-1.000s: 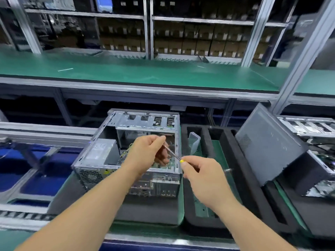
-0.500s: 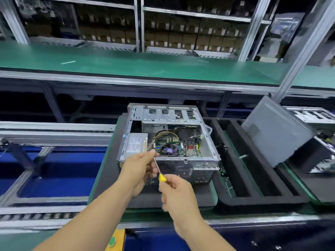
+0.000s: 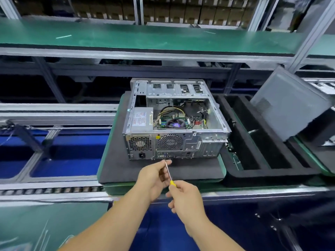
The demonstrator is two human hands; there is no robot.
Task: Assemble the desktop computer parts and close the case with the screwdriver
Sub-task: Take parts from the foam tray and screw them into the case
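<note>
Your hands have drawn back from the open computer case (image 3: 174,120), which now sits farther off on its dark foam pad (image 3: 116,160). Your left hand (image 3: 154,176) pinches the screwdriver (image 3: 168,172) shaft, your right hand (image 3: 184,198) curls round its yellow handle. Right of the case lie a black tray (image 3: 257,160) and a leaning grey panel (image 3: 290,102).

Computer case (image 3: 174,140) lay on its side on the dark foam pad (image 3: 116,160), toward the pad's far right; open top showed motherboard and cables. Yellow-handled screwdriver (image 3: 169,173) was held off the pad's near edge, tip toward the rear panel.
</note>
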